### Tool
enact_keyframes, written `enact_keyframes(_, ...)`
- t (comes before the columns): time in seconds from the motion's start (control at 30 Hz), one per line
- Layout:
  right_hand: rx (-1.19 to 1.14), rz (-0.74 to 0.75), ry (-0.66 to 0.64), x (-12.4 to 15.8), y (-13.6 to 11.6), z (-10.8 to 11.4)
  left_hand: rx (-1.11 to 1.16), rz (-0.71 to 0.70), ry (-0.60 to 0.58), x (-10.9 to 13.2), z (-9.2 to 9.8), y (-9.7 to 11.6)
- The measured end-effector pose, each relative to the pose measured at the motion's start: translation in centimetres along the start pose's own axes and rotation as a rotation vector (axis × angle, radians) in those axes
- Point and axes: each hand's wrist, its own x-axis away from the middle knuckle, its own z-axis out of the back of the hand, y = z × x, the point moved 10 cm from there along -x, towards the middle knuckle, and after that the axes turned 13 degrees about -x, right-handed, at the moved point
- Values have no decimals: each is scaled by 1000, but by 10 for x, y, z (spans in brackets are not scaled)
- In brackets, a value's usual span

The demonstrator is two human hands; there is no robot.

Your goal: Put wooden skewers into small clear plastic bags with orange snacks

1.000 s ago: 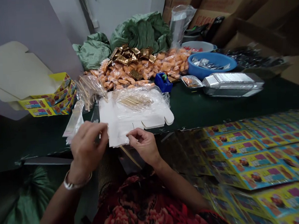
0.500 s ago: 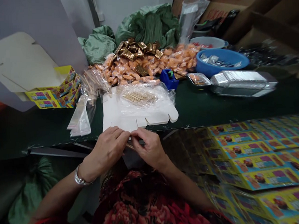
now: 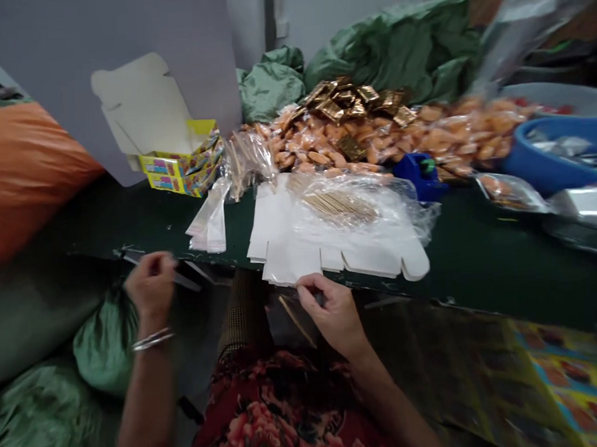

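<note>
From the head camera, the left hand hangs off the near edge of the tabletop, toward its left end. Its fingers are drawn together, and the blur hides whether anything is pinched between them. A silver bracelet sits on that wrist, with a green bag just below it.

The right hand is at the middle of the near edge, its fingertips touching the rim of the white cardboard blanks. Thumb and forefinger are closed on a wooden stick, which slants down beside the palm toward the lap.

The blanks lie flat and overhang the near edge. On top of them rests a clear bag of sticks. Just left of the blanks is a stack of clear sleeves. Further left and farther back stand yellow printed boxes, with one white flap upright.

A heap of orange wrapped snacks spreads along the far side, with gold wrappers piled on it. A blue tape dispenser stands between the heap and the bag of sticks. A blue basin sits near the right edge. Green cloth is bunched against the far wall, and an orange sack lies at the left end.
</note>
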Motion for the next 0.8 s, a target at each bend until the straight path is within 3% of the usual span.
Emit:
enact_keyframes(0.07, -97, -105, -36, -1, 13, -5, -94, 152, -22, -18, 1, -82)
enact_keyframes(0.1, -136, -151, -65, -2, 18, -10, -136, 187, -7, -28, 3, -105)
enact_keyframes(0.13, -164, -184, -104, -4, 22, -18, -172, 162, 14, -43, 3, -112)
enact_keyframes(0.2, -180, -204, -203, -8, 25, -38, -242, 27, 49, -82, -13, -85)
enact_keyframes(0.33, -139, -169, -365, -19, 23, -76, -222, -269, -119, -167, -100, 16)
enact_keyframes(0.4, -125, -194, -414, -26, 25, -89, -227, -337, -208, -192, -137, 43)
enact_keyframes(0.47, -163, -243, -452, -35, 27, -99, -238, -379, -276, -201, -157, 51)
enact_keyframes(0.53, -280, -328, -512, -45, 29, -113, -248, -411, -316, -198, -160, 50)
enact_keyframes(0.63, -470, -451, -611, -59, 28, -138, -245, -444, -320, -181, -143, 54)
enact_keyframes(0.8, -395, -524, -675, -90, 31, -176, -197, -625, -327, -125, -123, 102)
